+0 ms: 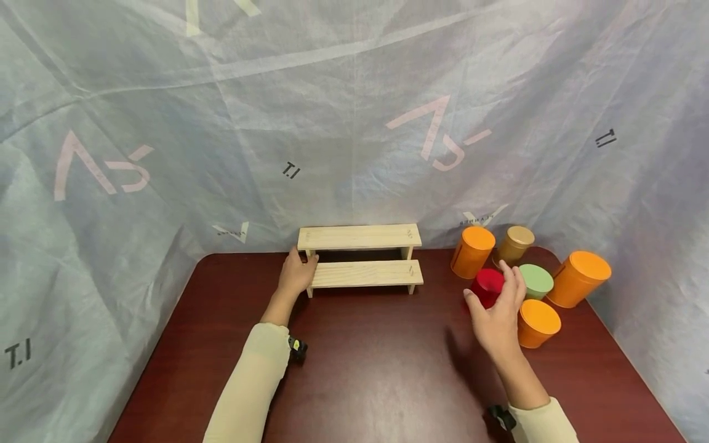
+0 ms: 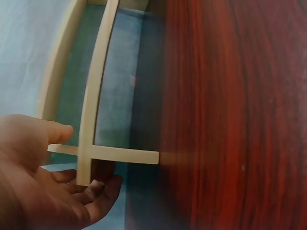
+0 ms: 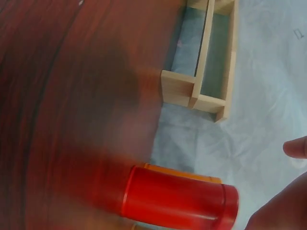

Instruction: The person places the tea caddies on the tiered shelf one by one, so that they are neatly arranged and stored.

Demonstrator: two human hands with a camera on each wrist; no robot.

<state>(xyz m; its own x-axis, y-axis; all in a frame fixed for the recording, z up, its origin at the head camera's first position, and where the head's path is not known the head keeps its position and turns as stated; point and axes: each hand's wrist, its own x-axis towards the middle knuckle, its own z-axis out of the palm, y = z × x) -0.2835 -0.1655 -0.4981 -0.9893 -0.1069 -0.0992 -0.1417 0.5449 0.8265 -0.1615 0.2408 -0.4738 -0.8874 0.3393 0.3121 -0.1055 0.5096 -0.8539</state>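
Observation:
A pale two-tier wooden stand (image 1: 360, 274) stands against the back cloth. My left hand (image 1: 295, 275) grips its left end; in the left wrist view the thumb is above the lower shelf board (image 2: 88, 110) and the fingers curl beneath and around its end. My right hand (image 1: 500, 320) hovers beside a red canister (image 1: 486, 288), thumb and fingers spread apart, holding nothing. In the right wrist view the red canister (image 3: 172, 199) is upright on the table, apart from the visible thumb (image 3: 296, 147). The hand partly hides that canister in the head view.
Around the red canister stand a tall orange canister (image 1: 473, 251), a gold one (image 1: 515, 244), a green-lidded one (image 1: 536, 282), a large orange one (image 1: 580, 279) and a shorter orange one (image 1: 538, 323). A grey printed cloth (image 1: 354, 123) surrounds the dark red-brown table (image 1: 365, 369).

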